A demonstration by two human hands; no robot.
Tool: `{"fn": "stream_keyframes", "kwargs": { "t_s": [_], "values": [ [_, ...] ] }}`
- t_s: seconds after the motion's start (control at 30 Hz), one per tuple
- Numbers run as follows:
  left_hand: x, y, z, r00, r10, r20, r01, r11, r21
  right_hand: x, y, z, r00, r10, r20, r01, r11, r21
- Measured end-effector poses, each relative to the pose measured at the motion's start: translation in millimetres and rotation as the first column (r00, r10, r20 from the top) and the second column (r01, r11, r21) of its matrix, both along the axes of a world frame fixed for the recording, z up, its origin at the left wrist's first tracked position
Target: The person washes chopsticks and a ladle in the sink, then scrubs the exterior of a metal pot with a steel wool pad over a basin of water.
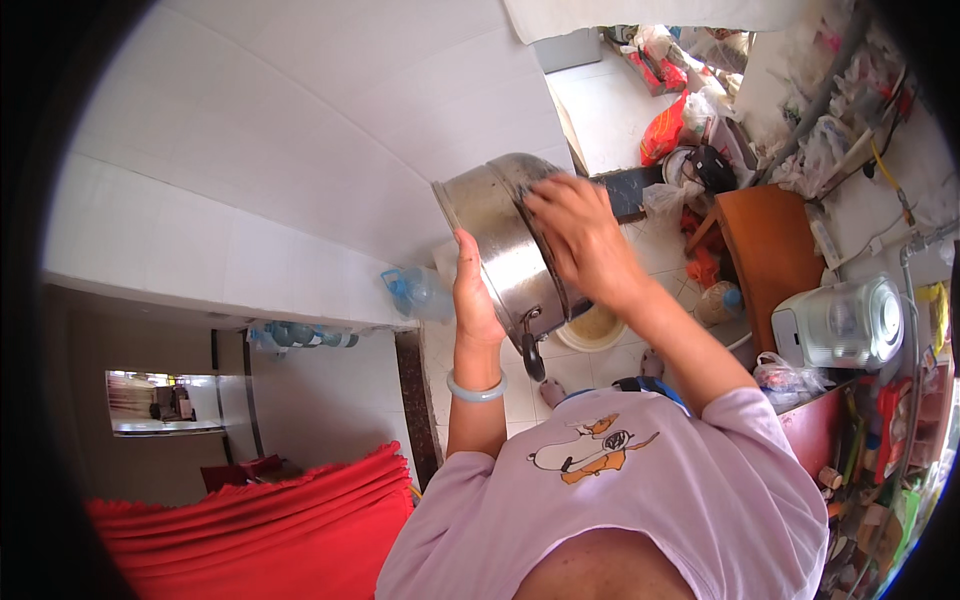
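Observation:
A round stainless steel pot [510,247] is held up on its side in front of my chest. Its black loop handle [532,358] hangs at the lower edge, beside my left wrist. My left hand [476,296] grips the pot's rim side, the thumb lying along the outer wall; its other fingers are hidden behind the metal. Against the pot's base rests my right hand [581,232], with bent fingers that are blurred. Whether anything is under those fingers cannot be seen. A pale bracelet [477,387] circles my left wrist.
Below the pot, a basin [592,330] with cloudy contents stands on the tiled floor. A large plastic bottle [420,292] is by the left wall. A wooden stool [772,255], a clear-fronted appliance [840,322] and plastic bags stand right. A red curtain [300,525] hangs lower left.

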State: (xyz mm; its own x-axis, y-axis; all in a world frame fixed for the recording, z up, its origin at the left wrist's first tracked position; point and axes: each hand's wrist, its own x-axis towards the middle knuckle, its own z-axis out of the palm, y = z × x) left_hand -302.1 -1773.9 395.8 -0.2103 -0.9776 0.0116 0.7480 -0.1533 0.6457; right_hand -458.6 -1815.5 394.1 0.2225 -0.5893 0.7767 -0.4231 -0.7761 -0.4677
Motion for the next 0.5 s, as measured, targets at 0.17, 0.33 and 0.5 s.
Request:
{"fn": "stream_keyframes", "kwargs": {
  "t_s": [0.17,0.33,0.5],
  "values": [
    [2,2,-13,0.996,0.042,0.083,-0.042,0.999,0.007,-6,19,-16,0.999,-0.021,-0.028,0.021,1.0,-0.005],
    [-4,7,0,0.996,0.068,0.062,-0.069,0.998,0.01,-5,-1,8,1.0,0.003,-0.028,-0.002,0.999,0.04],
    [1,10,-5,0.998,0.044,0.042,-0.043,0.999,-0.01,-8,39,-15,0.998,-0.04,-0.052,0.04,0.999,-0.008]
  ]
}}
